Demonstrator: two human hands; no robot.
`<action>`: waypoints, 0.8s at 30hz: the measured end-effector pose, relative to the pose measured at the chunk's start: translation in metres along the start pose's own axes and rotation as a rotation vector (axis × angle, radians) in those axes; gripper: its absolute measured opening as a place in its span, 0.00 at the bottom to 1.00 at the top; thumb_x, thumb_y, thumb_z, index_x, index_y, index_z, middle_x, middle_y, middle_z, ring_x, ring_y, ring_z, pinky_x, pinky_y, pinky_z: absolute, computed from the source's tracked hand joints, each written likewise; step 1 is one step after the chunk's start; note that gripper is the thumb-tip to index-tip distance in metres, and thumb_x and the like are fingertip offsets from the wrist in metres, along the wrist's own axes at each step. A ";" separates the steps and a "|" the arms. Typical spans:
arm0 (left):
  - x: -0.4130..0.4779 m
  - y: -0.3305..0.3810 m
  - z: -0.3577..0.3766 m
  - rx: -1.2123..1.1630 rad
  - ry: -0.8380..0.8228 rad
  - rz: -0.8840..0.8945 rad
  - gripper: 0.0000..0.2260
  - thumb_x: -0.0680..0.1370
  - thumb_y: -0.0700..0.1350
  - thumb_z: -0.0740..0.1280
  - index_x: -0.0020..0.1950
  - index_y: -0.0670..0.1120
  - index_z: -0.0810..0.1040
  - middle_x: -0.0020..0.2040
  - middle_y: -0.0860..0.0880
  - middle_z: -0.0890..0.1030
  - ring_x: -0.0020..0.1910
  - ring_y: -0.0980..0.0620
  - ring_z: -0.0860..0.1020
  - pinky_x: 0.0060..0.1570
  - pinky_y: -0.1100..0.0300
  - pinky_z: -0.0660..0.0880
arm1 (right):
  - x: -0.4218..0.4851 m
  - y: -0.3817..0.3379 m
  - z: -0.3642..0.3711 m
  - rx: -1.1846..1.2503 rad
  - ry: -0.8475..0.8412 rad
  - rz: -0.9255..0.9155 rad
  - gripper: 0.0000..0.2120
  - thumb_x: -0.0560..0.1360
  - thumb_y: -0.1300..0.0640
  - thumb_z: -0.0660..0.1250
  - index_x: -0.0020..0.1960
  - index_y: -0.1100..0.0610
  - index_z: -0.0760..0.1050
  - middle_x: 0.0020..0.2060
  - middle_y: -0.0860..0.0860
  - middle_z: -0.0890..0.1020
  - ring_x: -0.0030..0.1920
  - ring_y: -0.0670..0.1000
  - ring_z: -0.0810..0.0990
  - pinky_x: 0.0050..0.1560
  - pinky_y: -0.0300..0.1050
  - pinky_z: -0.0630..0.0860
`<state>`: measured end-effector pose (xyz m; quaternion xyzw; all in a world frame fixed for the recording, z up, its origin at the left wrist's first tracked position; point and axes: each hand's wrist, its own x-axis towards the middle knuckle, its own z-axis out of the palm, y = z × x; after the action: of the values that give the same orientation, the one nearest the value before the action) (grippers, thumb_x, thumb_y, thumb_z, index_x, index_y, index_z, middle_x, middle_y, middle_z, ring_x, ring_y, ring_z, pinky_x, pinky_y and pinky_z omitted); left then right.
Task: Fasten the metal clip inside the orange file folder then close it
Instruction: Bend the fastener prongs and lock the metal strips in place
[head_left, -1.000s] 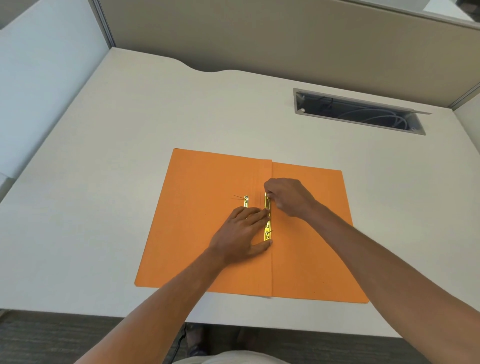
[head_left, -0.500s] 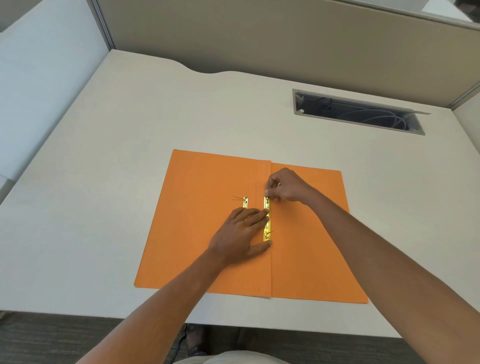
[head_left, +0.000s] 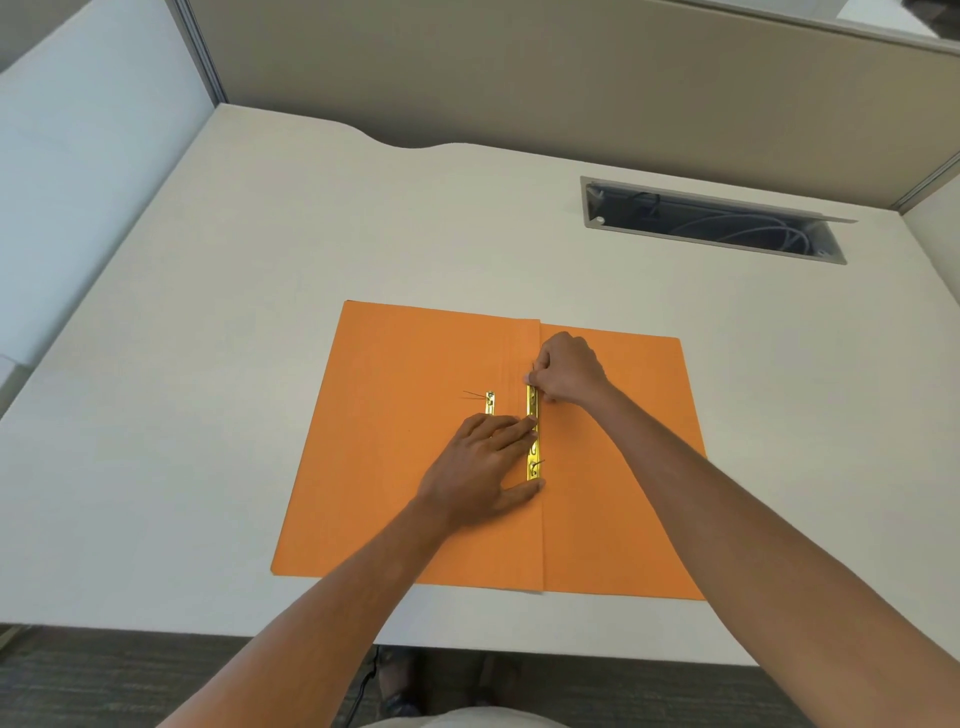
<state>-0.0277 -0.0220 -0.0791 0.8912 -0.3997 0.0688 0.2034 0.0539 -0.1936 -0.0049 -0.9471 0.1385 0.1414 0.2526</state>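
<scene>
folder: orange file folder (head_left: 415, 441) lies wide open and flat on the desk (head_left: 208, 364), spine running 12 to 6

clip: metal clip (head_left: 533, 441) sits along the spine, dead center; a second small brass piece (head_left: 490, 402) is just at its 9 o'clock

left hand (head_left: 483, 467): fingers spread flat, gripping nothing, just pressing beside and onto the clip's lower half

right hand (head_left: 569, 371): curled at the clip's 12 o'clock end, fingertips pinched on something there, I think a prong, too tiny to be sure

risk: if my left eases off, the bar could skate sideways and the prong misses its slot

risk 2: closing before the prongs are flat would bulge the cover
</scene>
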 end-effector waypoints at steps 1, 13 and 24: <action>0.000 0.000 0.000 -0.002 0.002 -0.002 0.26 0.77 0.62 0.62 0.67 0.46 0.76 0.71 0.51 0.74 0.67 0.50 0.72 0.67 0.53 0.63 | -0.001 -0.001 -0.001 0.008 -0.001 0.002 0.09 0.72 0.57 0.75 0.44 0.63 0.81 0.44 0.60 0.85 0.46 0.59 0.84 0.53 0.55 0.80; -0.001 0.000 0.001 -0.019 0.015 -0.010 0.25 0.76 0.62 0.63 0.66 0.47 0.77 0.70 0.52 0.74 0.66 0.51 0.72 0.67 0.55 0.62 | -0.009 -0.001 -0.009 0.223 -0.003 0.113 0.14 0.73 0.69 0.67 0.30 0.59 0.71 0.40 0.63 0.85 0.42 0.61 0.86 0.48 0.56 0.83; 0.001 0.002 -0.007 -0.065 -0.003 -0.011 0.23 0.75 0.61 0.65 0.64 0.49 0.77 0.66 0.52 0.77 0.66 0.51 0.72 0.66 0.54 0.64 | -0.082 0.015 -0.017 0.150 -0.209 -0.100 0.13 0.75 0.48 0.70 0.42 0.59 0.82 0.35 0.54 0.86 0.32 0.50 0.85 0.37 0.42 0.80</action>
<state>-0.0282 -0.0217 -0.0720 0.8864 -0.3969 0.0534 0.2321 -0.0229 -0.1993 0.0302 -0.9114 0.0741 0.2158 0.3424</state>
